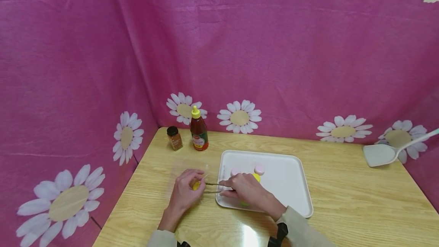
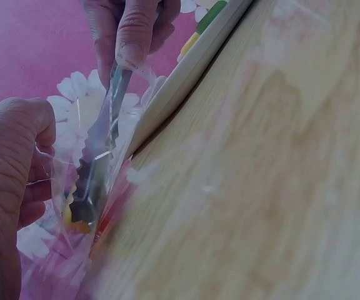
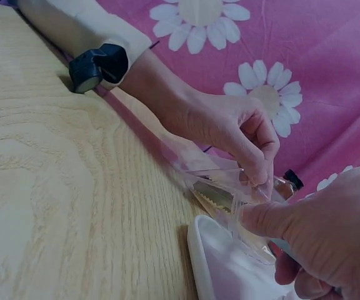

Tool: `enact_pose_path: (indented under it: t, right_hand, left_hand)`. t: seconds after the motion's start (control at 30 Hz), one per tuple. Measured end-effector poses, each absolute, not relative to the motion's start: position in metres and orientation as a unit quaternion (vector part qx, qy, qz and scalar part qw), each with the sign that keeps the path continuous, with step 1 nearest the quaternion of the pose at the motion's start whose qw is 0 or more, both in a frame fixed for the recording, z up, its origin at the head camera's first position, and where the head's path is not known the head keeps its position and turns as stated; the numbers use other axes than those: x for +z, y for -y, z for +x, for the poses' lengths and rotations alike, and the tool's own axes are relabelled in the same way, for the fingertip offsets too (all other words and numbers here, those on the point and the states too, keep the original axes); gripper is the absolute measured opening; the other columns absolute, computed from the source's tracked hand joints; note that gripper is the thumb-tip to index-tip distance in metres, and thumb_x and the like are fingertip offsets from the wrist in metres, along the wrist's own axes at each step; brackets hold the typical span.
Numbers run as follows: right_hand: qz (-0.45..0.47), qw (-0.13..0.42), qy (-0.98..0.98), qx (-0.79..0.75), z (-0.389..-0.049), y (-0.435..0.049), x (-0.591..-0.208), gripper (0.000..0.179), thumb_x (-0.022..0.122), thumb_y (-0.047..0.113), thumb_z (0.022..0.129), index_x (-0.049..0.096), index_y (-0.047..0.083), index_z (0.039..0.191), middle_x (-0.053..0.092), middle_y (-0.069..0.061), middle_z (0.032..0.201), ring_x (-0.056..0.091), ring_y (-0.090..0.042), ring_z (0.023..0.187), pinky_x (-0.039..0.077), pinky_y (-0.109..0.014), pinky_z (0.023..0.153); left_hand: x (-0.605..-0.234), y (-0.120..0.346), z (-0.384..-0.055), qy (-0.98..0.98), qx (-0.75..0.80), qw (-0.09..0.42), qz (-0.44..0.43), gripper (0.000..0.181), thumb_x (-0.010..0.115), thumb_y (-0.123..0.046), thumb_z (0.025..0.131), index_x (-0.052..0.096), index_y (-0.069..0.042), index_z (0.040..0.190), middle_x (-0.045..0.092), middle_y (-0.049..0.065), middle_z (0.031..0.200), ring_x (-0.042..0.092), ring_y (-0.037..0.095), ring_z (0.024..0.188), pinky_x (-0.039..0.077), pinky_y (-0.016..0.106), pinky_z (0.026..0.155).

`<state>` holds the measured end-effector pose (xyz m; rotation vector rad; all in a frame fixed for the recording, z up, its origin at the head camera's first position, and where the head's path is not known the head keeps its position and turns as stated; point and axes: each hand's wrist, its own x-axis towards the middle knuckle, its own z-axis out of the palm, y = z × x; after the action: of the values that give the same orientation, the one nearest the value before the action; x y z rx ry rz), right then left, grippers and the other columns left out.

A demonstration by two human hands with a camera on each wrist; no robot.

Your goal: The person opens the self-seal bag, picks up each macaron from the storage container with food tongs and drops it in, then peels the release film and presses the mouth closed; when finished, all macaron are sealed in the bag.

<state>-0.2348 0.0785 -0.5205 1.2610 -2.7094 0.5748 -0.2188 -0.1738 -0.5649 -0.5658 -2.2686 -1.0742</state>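
Observation:
My right hand (image 1: 245,188) grips a pair of metal tongs (image 2: 92,181) with scalloped edges, its thumb and fingers on the two arms. The tongs' ends point left into a clear plastic bag (image 3: 214,164). Between those ends, inside the bag, sits a small yellow round piece (image 1: 196,185). My left hand (image 1: 186,188) pinches the bag's edge near its mouth, left of the tray. On the white tray (image 1: 288,186) lie pink round pieces (image 1: 259,169) and a yellow one (image 1: 256,177). A green one (image 1: 244,203) shows partly beneath my right hand.
A spice jar with a black lid (image 1: 175,138) and a red sauce bottle with a yellow cap (image 1: 199,130) stand at the table's back left. A white spatula (image 1: 380,155) is at the far right. Pink flowered cloth (image 1: 291,56) hangs behind the wooden table (image 1: 343,193).

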Motion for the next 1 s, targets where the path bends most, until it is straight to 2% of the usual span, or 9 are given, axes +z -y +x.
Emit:
enact_pose_path:
  t: [0.13, 0.3, 0.43, 0.53, 0.63, 0.83, 1.0]
  right_hand:
    - [0.413, 0.033, 0.886, 0.209, -0.238, -0.081, -0.522, 0.03, 0.075, 0.038, 0.097, 0.081, 0.02, 0.12, 0.076, 0.005, 0.085, 0.058, -0.003, 0.067, 0.042, -0.019, 0.05]
    - [0.428, 0.013, 0.881, 0.2, -0.24, -0.084, -0.523, 0.03, 0.072, 0.039, 0.098, 0.08, 0.02, 0.12, 0.079, 0.007, 0.092, 0.06, -0.002, 0.07, 0.044, -0.019, 0.052]
    - [0.428, 0.0, 0.885, 0.185, -0.24, -0.084, -0.517, 0.026, 0.073, 0.038, 0.098, 0.082, 0.022, 0.117, 0.073, 0.009, 0.08, 0.056, -0.001, 0.064, 0.041, -0.02, 0.049]
    - [0.431, -0.002, 0.886, 0.172, -0.239, -0.084, -0.507, 0.016, 0.074, 0.036, 0.098, 0.082, 0.025, 0.106, 0.063, 0.011, 0.07, 0.051, -0.002, 0.06, 0.039, -0.022, 0.048]
    - [0.43, 0.0, 0.887, 0.166, -0.24, -0.084, -0.501, 0.012, 0.076, 0.035, 0.097, 0.081, 0.025, 0.102, 0.06, 0.012, 0.068, 0.05, -0.003, 0.06, 0.039, -0.023, 0.048]
    - [0.425, 0.005, 0.886, 0.185, -0.243, -0.081, -0.505, 0.026, 0.074, 0.038, 0.098, 0.081, 0.021, 0.117, 0.074, 0.008, 0.08, 0.062, -0.004, 0.069, 0.045, -0.024, 0.051]
    - [0.429, 0.005, 0.88, 0.204, -0.245, -0.077, -0.51, 0.03, 0.072, 0.04, 0.098, 0.08, 0.021, 0.121, 0.077, 0.009, 0.085, 0.06, -0.001, 0.07, 0.045, -0.023, 0.054]
  left_hand:
    - [-0.565, 0.174, -0.22, 0.844, -0.401, 0.287, -0.211, 0.014, 0.082, -0.003, 0.08, 0.075, -0.013, 0.084, 0.078, 0.002, 0.099, 0.073, 0.017, 0.097, 0.06, 0.039, 0.086]
    - [-0.566, 0.174, -0.222, 0.83, -0.402, 0.314, -0.225, 0.014, 0.08, -0.001, 0.08, 0.073, -0.012, 0.083, 0.078, 0.005, 0.096, 0.073, 0.019, 0.093, 0.057, 0.029, 0.087]
    - [-0.566, 0.175, -0.222, 0.816, -0.411, 0.333, -0.234, 0.014, 0.079, 0.001, 0.081, 0.073, -0.011, 0.082, 0.078, 0.005, 0.095, 0.073, 0.022, 0.091, 0.054, 0.023, 0.09]
    - [-0.565, 0.175, -0.222, 0.81, -0.415, 0.34, -0.237, 0.013, 0.079, 0.001, 0.08, 0.073, -0.011, 0.082, 0.078, 0.006, 0.095, 0.073, 0.023, 0.091, 0.053, 0.021, 0.091]
    - [-0.564, 0.175, -0.222, 0.807, -0.42, 0.338, -0.241, 0.012, 0.079, 0.001, 0.08, 0.074, -0.01, 0.084, 0.078, 0.006, 0.095, 0.073, 0.023, 0.091, 0.053, 0.021, 0.09]
    - [-0.563, 0.174, -0.221, 0.81, -0.418, 0.33, -0.247, 0.01, 0.08, -0.003, 0.082, 0.075, -0.01, 0.086, 0.078, 0.005, 0.095, 0.072, 0.022, 0.091, 0.051, 0.018, 0.092]
    - [-0.564, 0.174, -0.221, 0.817, -0.413, 0.316, -0.248, 0.004, 0.081, -0.009, 0.086, 0.076, -0.009, 0.087, 0.077, 0.003, 0.097, 0.072, 0.021, 0.093, 0.052, 0.018, 0.094]
